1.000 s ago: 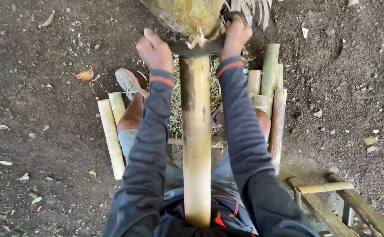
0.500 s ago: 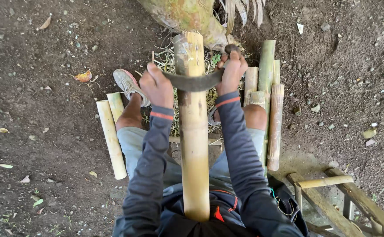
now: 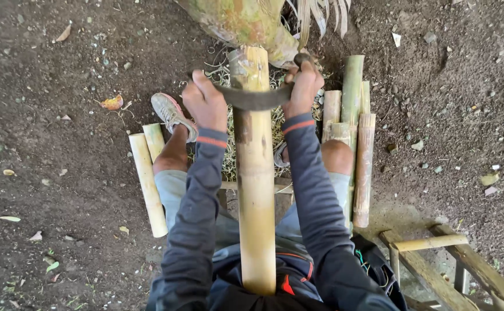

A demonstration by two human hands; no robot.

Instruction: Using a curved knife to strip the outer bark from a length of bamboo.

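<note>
A thick bamboo pole [image 3: 255, 173] runs lengthwise between the person's knees, its far end near the base of a green palm trunk [image 3: 246, 20]. A curved dark blade [image 3: 255, 98] lies across the pole close to that far end. The left hand [image 3: 206, 106] is wrapped tight around one end of the blade, and the right hand [image 3: 302, 86] is closed the same way around the other end. Cut bamboo pieces [image 3: 355, 132] lie on the dirt just beside the right knee, two more [image 3: 148, 178] beside the left leg. A wooden frame [image 3: 436, 259] stands at lower right.
</note>
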